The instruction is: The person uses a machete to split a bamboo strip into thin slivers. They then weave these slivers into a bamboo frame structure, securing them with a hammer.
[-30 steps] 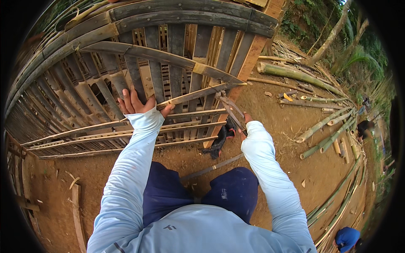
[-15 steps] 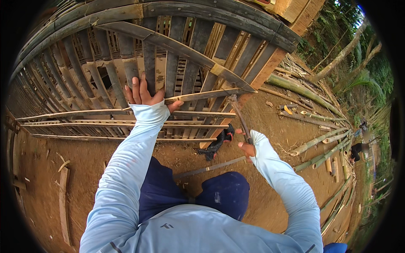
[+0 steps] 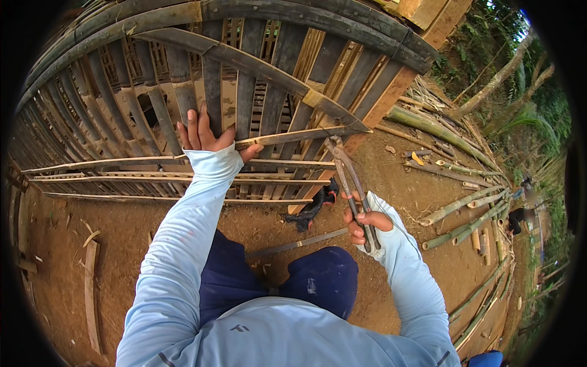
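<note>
My left hand lies with fingers spread over dark bamboo slats. Its thumb stretches rightward below the left end of a split bamboo strip. The strip slants up to a pointed corner, where it meets a diagonal bamboo brace. My right hand wraps round the handles of long rusty pincers. Their head is at the lower edge of the strip, close to the corner; whether the jaws grip anything is too small to tell. A thin strand crosses my right cuff.
Long bamboo rails run across the slats' lower part. A black and red cloth-like thing lies by the wooden post. Cut bamboo poles are strewn at the right. A flat strip lies on the dirt at the left.
The pincers have turned so both handles show, and their head has shifted slightly left along the strip. My right hand has rolled, showing its curled fingers. My left hand stays nearly in place.
</note>
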